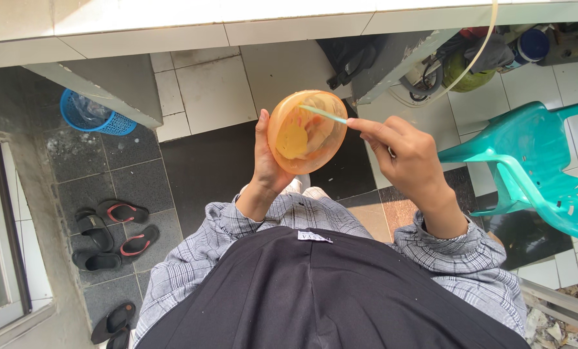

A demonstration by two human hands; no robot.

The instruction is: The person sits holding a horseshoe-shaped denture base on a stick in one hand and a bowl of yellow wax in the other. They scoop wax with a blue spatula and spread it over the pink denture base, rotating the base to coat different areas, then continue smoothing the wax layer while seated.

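Left hand [267, 161] gripped an orange bowl [307, 131] holding yellow food; right hand [402, 155] pinched a pale green stick [323, 114] over it.

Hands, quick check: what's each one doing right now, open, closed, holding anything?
Left hand: closed around the orange bowl, gripping it from the side.
Right hand: closed, pinching a thin light-green stick whose tip reaches into the bowl.

open air around both hands, teal plastic chair [534, 174] close right, tiled ledge [237, 26] far, sandals [111, 232] low left
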